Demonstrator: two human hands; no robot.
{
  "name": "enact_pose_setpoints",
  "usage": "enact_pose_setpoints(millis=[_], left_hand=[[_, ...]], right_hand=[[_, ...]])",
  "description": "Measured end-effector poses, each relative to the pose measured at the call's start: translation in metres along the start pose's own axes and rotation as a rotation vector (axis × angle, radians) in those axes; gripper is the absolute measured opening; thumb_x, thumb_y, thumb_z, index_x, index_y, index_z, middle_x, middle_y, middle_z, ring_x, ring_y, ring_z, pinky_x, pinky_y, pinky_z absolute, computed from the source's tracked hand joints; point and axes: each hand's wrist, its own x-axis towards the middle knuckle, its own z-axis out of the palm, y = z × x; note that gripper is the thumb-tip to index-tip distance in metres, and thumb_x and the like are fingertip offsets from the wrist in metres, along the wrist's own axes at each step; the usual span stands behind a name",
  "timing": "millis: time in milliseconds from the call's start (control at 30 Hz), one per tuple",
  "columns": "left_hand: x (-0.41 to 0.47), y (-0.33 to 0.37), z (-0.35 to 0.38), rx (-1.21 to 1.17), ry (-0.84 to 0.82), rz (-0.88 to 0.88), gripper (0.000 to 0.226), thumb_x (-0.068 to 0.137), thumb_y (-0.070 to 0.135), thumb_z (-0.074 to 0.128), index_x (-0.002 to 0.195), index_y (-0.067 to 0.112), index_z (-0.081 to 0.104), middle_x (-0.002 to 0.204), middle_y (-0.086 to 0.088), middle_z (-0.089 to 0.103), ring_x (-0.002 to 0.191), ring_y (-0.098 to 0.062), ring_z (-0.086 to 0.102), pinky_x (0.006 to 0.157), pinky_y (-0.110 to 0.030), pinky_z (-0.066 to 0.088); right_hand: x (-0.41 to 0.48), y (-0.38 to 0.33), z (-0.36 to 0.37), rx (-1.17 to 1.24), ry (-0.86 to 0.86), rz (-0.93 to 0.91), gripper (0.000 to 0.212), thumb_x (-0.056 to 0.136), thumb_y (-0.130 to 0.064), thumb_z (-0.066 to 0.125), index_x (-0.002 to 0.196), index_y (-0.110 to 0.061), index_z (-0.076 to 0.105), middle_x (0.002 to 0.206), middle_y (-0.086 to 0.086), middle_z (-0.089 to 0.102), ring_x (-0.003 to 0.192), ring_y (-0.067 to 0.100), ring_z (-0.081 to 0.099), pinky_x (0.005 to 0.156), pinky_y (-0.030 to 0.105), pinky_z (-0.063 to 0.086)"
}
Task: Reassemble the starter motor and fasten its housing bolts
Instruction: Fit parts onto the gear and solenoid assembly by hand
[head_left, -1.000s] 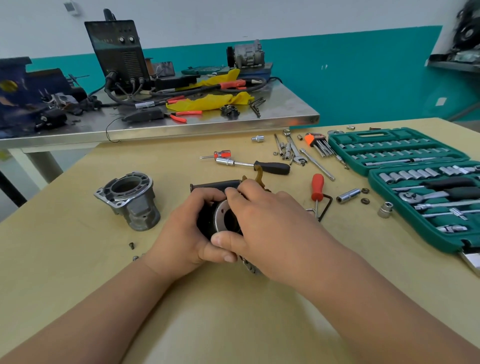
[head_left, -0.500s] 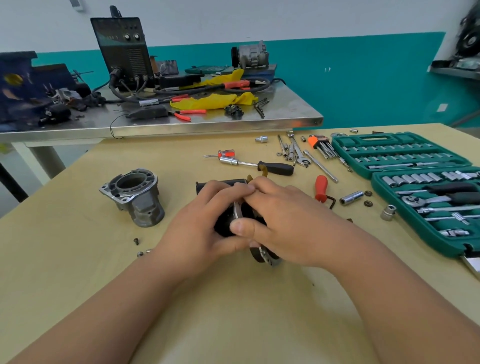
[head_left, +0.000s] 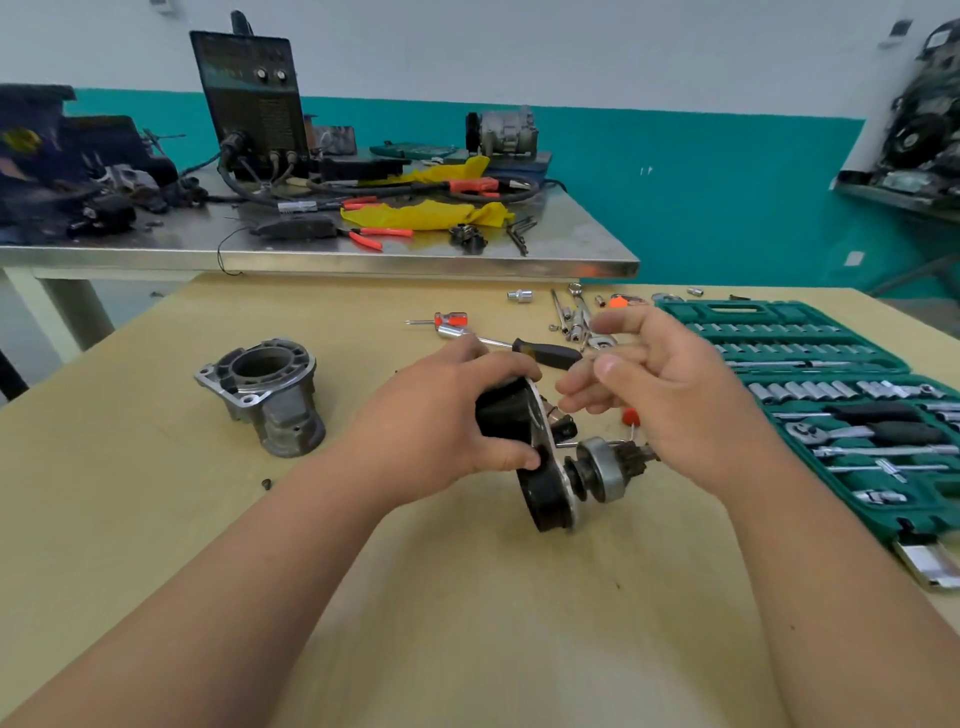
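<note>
**Left hand grips the starter motor, right hand free beside it**

While the left hand (head_left: 447, 415) closes around the black body of the starter motor (head_left: 540, 467), the right hand (head_left: 670, 395) stays loose and open just to the right of it, with nothing held. This is what the head view, the only one, shows. The left fingers wrap over the top of the black body and the thumb presses on its near side, next to the silver plate. The motor sits at the middle of the pale wooden counter (head_left: 156, 493), tilted, with its lower end touching the surface. From the plate a shaft points to the right and carries the drive gear (head_left: 605, 470), silver with dark teeth at the end. This gear lies under the right palm; whether the palm touches it I cannot tell. The right fingers are half curled and spread, apart from the motor body.

Well to the left of the left hand stands the grey aluminium housing (head_left: 265, 395), upright with its open end up, touched by no hand. Near it a small dark screw (head_left: 266, 484) lies on the counter. Behind the hands lies a black-handled screwdriver (head_left: 519, 348). On the right side the green socket set case (head_left: 831, 395) is open, near the right forearm. Further back stands a metal table (head_left: 363, 249) with cables and yellow cloth.
</note>
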Motion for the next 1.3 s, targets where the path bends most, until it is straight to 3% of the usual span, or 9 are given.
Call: enact_pose_setpoints(millis=[67, 167, 333, 467, 533, 733, 933, 1167, 1300], left_hand=[[0.001, -0.001, 0.002, -0.029, -0.020, -0.006, 0.065, 0.063, 0.058, 0.077, 0.120, 0.053, 0.046, 0.100, 0.024, 0.042, 0.093, -0.003, 0.049, 0.081, -0.029, 0.051], [0.000, 0.000, 0.005, -0.152, -0.017, -0.010, 0.058, 0.062, 0.057, 0.078, 0.112, 0.058, 0.048, 0.103, 0.024, 0.046, 0.096, 0.001, 0.051, 0.083, -0.027, 0.051], [-0.003, 0.003, 0.006, -0.222, 0.007, -0.014, 0.055, 0.061, 0.058, 0.078, 0.110, 0.057, 0.053, 0.104, 0.021, 0.050, 0.096, 0.003, 0.053, 0.083, -0.023, 0.049], [-0.007, 0.004, 0.007, -0.169, 0.001, -0.017, 0.060, 0.062, 0.058, 0.077, 0.116, 0.054, 0.052, 0.104, 0.023, 0.048, 0.097, 0.004, 0.051, 0.078, -0.016, 0.046], [-0.010, 0.006, 0.008, -0.142, 0.005, -0.022, 0.062, 0.061, 0.061, 0.074, 0.118, 0.055, 0.049, 0.104, 0.026, 0.046, 0.097, 0.006, 0.050, 0.075, -0.014, 0.044], [-0.015, 0.012, 0.008, -0.073, 0.035, -0.015, 0.064, 0.062, 0.064, 0.072, 0.120, 0.055, 0.047, 0.102, 0.024, 0.045, 0.091, 0.001, 0.048, 0.072, -0.016, 0.046], [-0.015, 0.018, 0.008, 0.009, 0.056, -0.029, 0.063, 0.064, 0.066, 0.068, 0.123, 0.051, 0.050, 0.092, 0.027, 0.040, 0.086, 0.000, 0.046, 0.062, -0.015, 0.037], [-0.017, 0.022, 0.008, 0.093, 0.083, -0.038, 0.066, 0.066, 0.068, 0.066, 0.127, 0.048, 0.050, 0.100, 0.019, 0.041, 0.086, -0.006, 0.047, 0.064, -0.022, 0.041], [-0.017, 0.023, 0.009, 0.126, 0.093, -0.040, 0.068, 0.067, 0.069, 0.065, 0.130, 0.048, 0.049, 0.102, 0.018, 0.042, 0.087, -0.006, 0.046, 0.066, -0.025, 0.041]], right_hand=[[-0.006, 0.005, 0.003, -0.088, -0.072, 0.020, 0.022, 0.096, -0.010, 0.051, 0.099, -0.030, 0.059, 0.084, -0.010, 0.075, 0.079, 0.006, 0.071, 0.068, 0.022, 0.053], [-0.011, 0.006, 0.004, -0.070, 0.006, 0.035, 0.023, 0.092, -0.013, 0.058, 0.084, -0.030, 0.070, 0.076, -0.006, 0.073, 0.072, 0.009, 0.070, 0.063, 0.028, 0.055], [-0.017, 0.003, -0.004, -0.100, -0.109, 0.065, 0.029, 0.088, -0.009, 0.063, 0.082, -0.036, 0.073, 0.075, -0.011, 0.072, 0.067, 0.004, 0.068, 0.061, 0.014, 0.052], [-0.022, 0.000, 0.003, -0.256, -0.070, 0.014, 0.022, 0.082, -0.015, 0.070, 0.081, -0.037, 0.072, 0.075, -0.016, 0.071, 0.068, 0.001, 0.067, 0.062, 0.018, 0.055], [-0.025, -0.004, 0.008, -0.325, -0.066, -0.021, 0.026, 0.081, -0.018, 0.071, 0.080, -0.044, 0.071, 0.072, -0.020, 0.070, 0.066, -0.002, 0.064, 0.060, 0.012, 0.051], [-0.035, -0.007, 0.013, -0.281, -0.023, -0.013, 0.018, 0.080, -0.020, 0.070, 0.074, -0.037, 0.072, 0.070, -0.019, 0.069, 0.065, -0.001, 0.064, 0.056, 0.008, 0.046], [-0.044, -0.005, 0.029, -0.268, 0.190, 0.012, 0.018, 0.081, -0.023, 0.068, 0.073, -0.039, 0.070, 0.065, -0.024, 0.067, 0.061, -0.004, 0.062, 0.047, 0.009, 0.045], [-0.043, -0.013, 0.021, -0.268, 0.041, 0.147, 0.021, 0.085, -0.013, 0.066, 0.086, -0.032, 0.074, 0.071, -0.018, 0.071, 0.064, -0.003, 0.065, 0.052, 0.010, 0.046], [-0.043, -0.014, 0.024, -0.284, 0.112, 0.168, 0.017, 0.085, -0.014, 0.066, 0.082, -0.029, 0.073, 0.058, -0.015, 0.067, 0.051, -0.002, 0.060, 0.044, 0.007, 0.039]])
